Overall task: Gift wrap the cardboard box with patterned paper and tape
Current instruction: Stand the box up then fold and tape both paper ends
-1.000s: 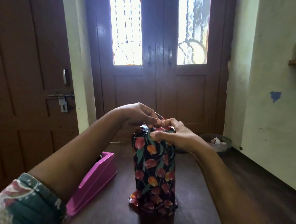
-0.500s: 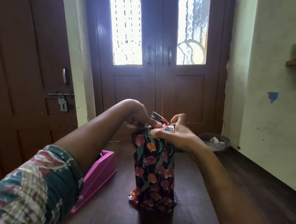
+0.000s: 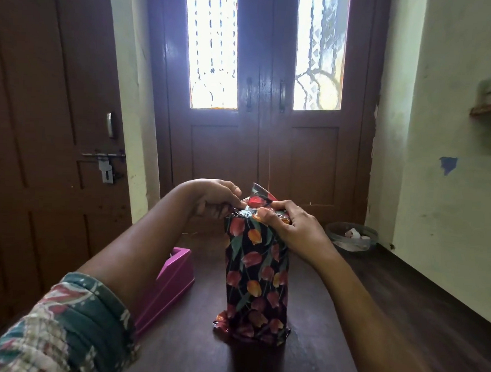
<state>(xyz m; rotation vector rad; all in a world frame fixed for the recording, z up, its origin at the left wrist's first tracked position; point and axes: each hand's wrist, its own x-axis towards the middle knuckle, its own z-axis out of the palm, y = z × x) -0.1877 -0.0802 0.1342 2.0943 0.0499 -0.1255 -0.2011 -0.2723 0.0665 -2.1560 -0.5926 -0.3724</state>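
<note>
A tall box (image 3: 255, 277) stands upright on the dark wooden table (image 3: 315, 346), covered in glossy black paper with red and orange tulips. The cardboard is hidden under the paper. At the box's top left edge, my left hand (image 3: 215, 198) pinches the paper. My right hand (image 3: 290, 228) holds the top right, thumb pressing the folded paper down. One pointed paper flap (image 3: 259, 193) sticks up between my hands. Crumpled paper flares out at the box's base.
A pink tape dispenser (image 3: 166, 287) lies on the table left of the box, partly behind my left forearm. A bowl with paper scraps (image 3: 351, 237) sits on the floor by the door. Brown doors fill the background; a wall shelf is at the right.
The paper flap at the top has come up from under my fingers and now stands free. My left elbow has swung nearer the camera. The box has stayed in place.
</note>
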